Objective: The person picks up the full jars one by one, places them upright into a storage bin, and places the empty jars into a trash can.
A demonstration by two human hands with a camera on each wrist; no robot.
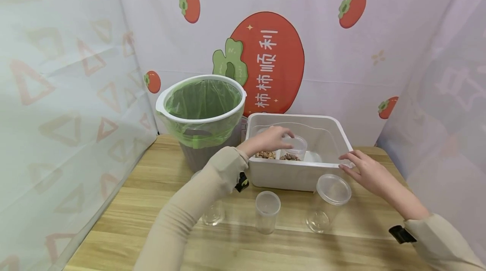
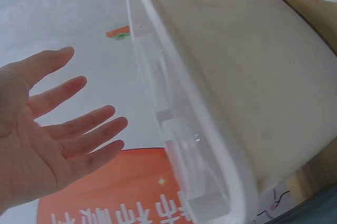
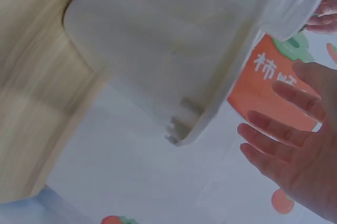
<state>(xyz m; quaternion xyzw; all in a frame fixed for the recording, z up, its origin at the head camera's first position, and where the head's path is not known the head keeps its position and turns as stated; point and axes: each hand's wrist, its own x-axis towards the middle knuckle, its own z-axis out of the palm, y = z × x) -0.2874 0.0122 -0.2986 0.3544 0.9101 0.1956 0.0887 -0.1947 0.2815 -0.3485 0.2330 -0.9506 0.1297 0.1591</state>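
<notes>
A white plastic bin [image 1: 281, 177] stands on the table, and my left hand [image 1: 271, 139] is over its inside with fingers spread and nothing held. Below that hand, a clear round container [image 1: 300, 146] and compartments of brown nut-like pieces [image 1: 265, 154] show inside the bin. My right hand [image 1: 366, 174] hovers by the bin's front right corner, fingers apart, holding nothing. Nearest to it on the table is a tall clear jar with a translucent lid [image 1: 334, 189]. In the wrist views, both the left hand [image 2: 58, 139] and right hand [image 3: 295, 139] have extended, separated fingers.
A grey trash can with a green liner [image 1: 193, 136] stands left of the bin. In front of the bin is a clear plastic cup [image 1: 267, 214]; another clear jar [image 1: 213, 215] is partly hidden by my left arm. A printed cloth [image 1: 322, 72] hangs behind.
</notes>
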